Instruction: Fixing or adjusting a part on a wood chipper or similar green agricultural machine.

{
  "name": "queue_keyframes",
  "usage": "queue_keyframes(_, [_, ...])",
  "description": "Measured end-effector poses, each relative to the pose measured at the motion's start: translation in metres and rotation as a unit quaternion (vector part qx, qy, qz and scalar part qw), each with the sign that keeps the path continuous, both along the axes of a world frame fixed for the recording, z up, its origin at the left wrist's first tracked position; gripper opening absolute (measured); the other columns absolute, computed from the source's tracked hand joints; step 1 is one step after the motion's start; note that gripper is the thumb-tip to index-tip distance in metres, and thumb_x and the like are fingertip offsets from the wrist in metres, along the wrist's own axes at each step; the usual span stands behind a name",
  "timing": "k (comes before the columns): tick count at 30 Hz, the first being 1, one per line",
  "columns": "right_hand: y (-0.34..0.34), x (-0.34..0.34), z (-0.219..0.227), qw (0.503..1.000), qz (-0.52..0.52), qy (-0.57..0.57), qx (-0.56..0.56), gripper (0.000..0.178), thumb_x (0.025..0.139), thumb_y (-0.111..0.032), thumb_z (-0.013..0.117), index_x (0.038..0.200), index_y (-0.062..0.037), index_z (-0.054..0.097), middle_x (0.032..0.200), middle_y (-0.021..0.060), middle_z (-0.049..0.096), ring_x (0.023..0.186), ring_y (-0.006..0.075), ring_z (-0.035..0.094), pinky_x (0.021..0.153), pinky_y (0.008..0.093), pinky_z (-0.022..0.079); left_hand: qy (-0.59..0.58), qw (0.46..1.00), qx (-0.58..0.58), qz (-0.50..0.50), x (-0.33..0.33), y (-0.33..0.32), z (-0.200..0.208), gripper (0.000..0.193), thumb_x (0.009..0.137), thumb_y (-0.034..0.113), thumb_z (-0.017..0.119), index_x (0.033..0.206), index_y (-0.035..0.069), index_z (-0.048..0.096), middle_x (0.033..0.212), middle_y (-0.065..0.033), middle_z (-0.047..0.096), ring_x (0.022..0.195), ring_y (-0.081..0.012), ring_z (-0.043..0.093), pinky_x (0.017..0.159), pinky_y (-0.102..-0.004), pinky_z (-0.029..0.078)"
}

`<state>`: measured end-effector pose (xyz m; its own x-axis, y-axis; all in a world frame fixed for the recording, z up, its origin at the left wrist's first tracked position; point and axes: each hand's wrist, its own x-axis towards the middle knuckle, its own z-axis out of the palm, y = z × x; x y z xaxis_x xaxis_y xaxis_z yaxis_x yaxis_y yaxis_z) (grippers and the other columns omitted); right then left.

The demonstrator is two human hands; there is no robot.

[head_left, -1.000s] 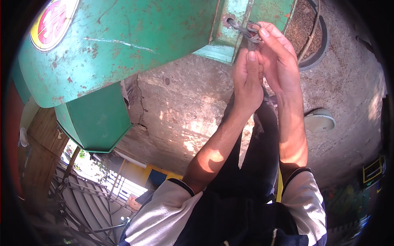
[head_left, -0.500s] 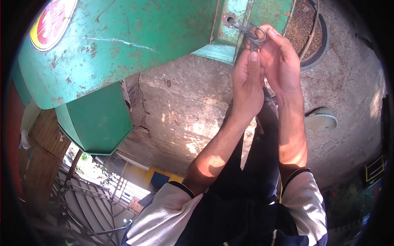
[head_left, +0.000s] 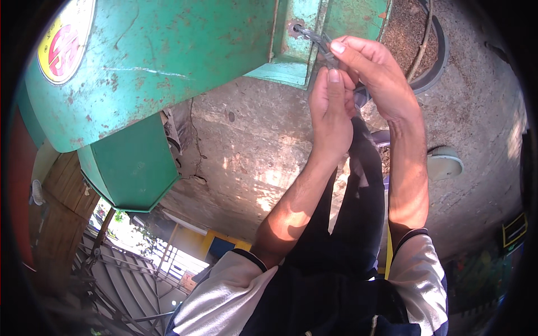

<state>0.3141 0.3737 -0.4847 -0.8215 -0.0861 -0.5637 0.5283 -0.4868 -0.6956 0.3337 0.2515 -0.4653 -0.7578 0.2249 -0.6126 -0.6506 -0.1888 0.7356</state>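
Note:
Both my hands are raised to a grey metal tool (head_left: pixel 312 37) that sits on a bolt (head_left: pixel 294 26) in the frame of a worn green machine (head_left: pixel 168 56). The fingertips of my right hand (head_left: pixel 374 71) pinch the tool's free end. Just below it, my left hand (head_left: pixel 330 112) closes its fingers up against the same tool. The part of the tool behind my fingers is hidden.
The machine carries a round yellow and red label (head_left: pixel 60 42) and a green chute (head_left: pixel 131 168). Behind the hands lies a cracked concrete floor (head_left: pixel 252 151), with a dark round basin of brown husks (head_left: pixel 419 39) and a pale round lid (head_left: pixel 445 162). My dark trousers (head_left: pixel 358 213) show below.
Both hands stay on the tool at the bolt. The fingers have shifted only slightly along it.

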Motion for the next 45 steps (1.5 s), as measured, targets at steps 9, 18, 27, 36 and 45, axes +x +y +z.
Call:
queue_keyframes(9, [0.006,0.004,-0.009,0.981,-0.058,-0.006,-0.186,0.029,0.100,-0.021,0.064,0.117,0.0029,0.067,0.088,-0.0012,0.061,0.074,0.0059,0.053,0.072,0.0210,0.045,0.003,1.000,-0.004,0.006,0.001,0.001,0.002,0.037,0.114,0.039,0.040,0.092,0.010,0.048,0.068,0.0073,0.030,0.055,-0.0027,0.025,0.049,-0.0207,0.025])
queue_keyframes(18, [0.008,-0.003,-0.013,0.986,-0.075,0.021,-0.150,0.051,0.099,-0.025,0.067,0.139,0.0044,0.056,0.101,0.0037,0.064,0.077,0.0040,0.053,0.071,0.0203,0.047,-0.001,1.000,-0.011,0.011,-0.001,0.006,0.003,0.037,0.114,0.039,0.041,0.093,0.010,0.049,0.068,0.0077,0.030,0.055,-0.0023,0.025,0.049,-0.0206,0.024])
queue_keyframes(27, [-0.001,-0.015,-0.005,0.994,-0.081,-0.003,-0.080,0.041,0.097,-0.034,0.075,0.121,-0.0004,0.071,0.075,-0.0061,0.056,0.066,0.0001,0.048,0.059,0.0172,0.039,0.009,1.000,-0.015,-0.001,-0.003,0.002,-0.004,0.036,0.114,0.038,0.041,0.094,0.009,0.052,0.069,0.0073,0.032,0.056,-0.0024,0.027,0.049,-0.0208,0.025])
queue_keyframes(36, [-0.011,-0.023,-0.017,0.962,-0.252,0.088,-0.062,0.021,0.101,-0.019,0.068,0.113,-0.0027,0.066,0.101,0.0092,0.071,0.089,0.0120,0.067,0.082,0.0261,0.052,0.033,0.994,-0.108,-0.010,-0.012,0.007,-0.001,0.036,0.113,0.037,0.043,0.088,0.012,0.053,0.069,0.0081,0.037,0.057,-0.0017,0.030,0.050,-0.0203,0.026])
queue_keyframes(45, [-0.020,-0.016,-0.011,0.904,-0.364,0.174,-0.143,0.010,0.107,-0.012,0.057,0.109,-0.0041,0.051,0.094,0.0164,0.070,0.091,0.0254,0.071,0.086,0.0343,0.057,0.227,0.934,-0.274,-0.044,-0.006,0.019,-0.038,0.038,0.111,0.030,0.047,0.088,0.003,0.059,0.076,0.0039,0.055,0.067,-0.0049,0.049,0.056,-0.0257,0.039])
